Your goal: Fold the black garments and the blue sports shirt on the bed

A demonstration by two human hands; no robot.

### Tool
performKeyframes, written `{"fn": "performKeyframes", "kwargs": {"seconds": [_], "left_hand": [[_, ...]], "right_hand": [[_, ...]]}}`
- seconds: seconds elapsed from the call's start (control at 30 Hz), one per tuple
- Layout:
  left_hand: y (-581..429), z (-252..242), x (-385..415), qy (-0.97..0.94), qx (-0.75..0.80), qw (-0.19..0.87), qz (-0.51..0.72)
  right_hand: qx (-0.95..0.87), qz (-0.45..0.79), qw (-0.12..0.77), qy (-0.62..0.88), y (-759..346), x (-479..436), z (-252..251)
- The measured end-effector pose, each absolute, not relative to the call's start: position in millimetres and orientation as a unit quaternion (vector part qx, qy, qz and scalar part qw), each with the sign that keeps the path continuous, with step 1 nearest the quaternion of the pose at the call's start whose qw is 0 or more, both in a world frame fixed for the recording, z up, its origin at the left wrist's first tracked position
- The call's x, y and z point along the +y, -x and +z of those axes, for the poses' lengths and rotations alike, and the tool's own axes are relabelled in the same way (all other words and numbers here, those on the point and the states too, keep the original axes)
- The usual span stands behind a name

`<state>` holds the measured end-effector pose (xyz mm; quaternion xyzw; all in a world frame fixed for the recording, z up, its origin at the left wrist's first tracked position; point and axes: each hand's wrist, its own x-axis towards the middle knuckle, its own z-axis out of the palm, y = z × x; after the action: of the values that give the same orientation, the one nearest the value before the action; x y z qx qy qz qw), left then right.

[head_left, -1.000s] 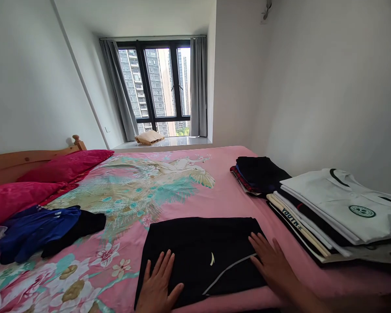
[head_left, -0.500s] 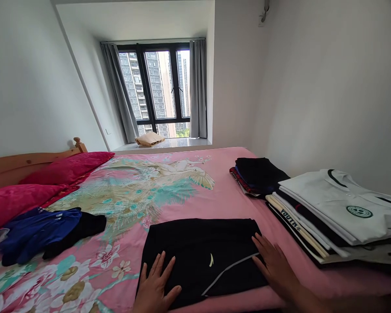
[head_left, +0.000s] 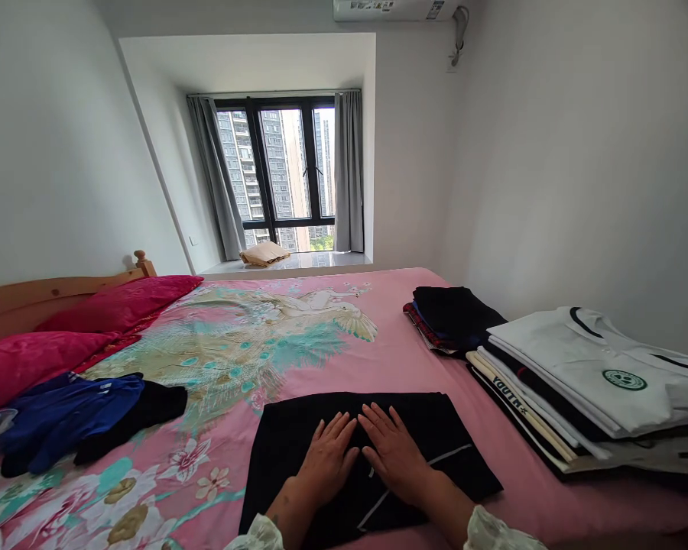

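Observation:
A folded black garment (head_left: 298, 447) with a thin grey stripe lies flat on the pink flowered bedspread (head_left: 378, 359) in front of me. My left hand (head_left: 324, 458) and my right hand (head_left: 395, 454) rest palm down side by side on its middle, fingers stretched out and pointing away from me. Neither hand holds anything. White cuffs show at both wrists.
A tall stack of folded shirts (head_left: 585, 389), white on top, sits at the right by the wall, with a smaller dark folded pile (head_left: 450, 317) behind it. Loose blue and black clothes (head_left: 74, 416) lie at the left near red pillows (head_left: 69, 328) and the wooden headboard.
Both hands slid from the garment's outer edges to its middle and now lie next to each other. The view has tilted up a little.

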<state>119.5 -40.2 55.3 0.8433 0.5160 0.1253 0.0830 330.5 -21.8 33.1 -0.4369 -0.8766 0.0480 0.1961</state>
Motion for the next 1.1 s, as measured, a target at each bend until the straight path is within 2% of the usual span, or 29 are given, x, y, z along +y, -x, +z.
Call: {"fn": "performKeyframes", "kwargs": {"seconds": [0.13,0.33,0.57,0.77,0.93,1.1], "left_hand": [[-63,31,-31,-0.795,0.600,0.067,0.049],[-13,19,-34,-0.720,0.692,0.028,0.028],[-24,30,-37,-0.719,0.692,0.062,0.004],[-32,67,-20,-0.726,0.679,0.107,-0.022],[-86,86,5,-0.768,0.635,0.054,0.065],[-134,59,13,-0.814,0.571,0.066,0.086]], "right_hand": [[-0.839,0.067,0.119,0.527,-393,3,5],[-0.805,0.015,0.130,0.579,-447,12,-20],[-0.805,-0.010,0.148,0.574,-438,8,-19],[-0.780,-0.059,0.199,0.590,-434,12,-4],[-0.788,-0.022,0.145,0.597,-421,24,14],[-0.785,0.025,0.070,0.615,-424,26,2]]}}
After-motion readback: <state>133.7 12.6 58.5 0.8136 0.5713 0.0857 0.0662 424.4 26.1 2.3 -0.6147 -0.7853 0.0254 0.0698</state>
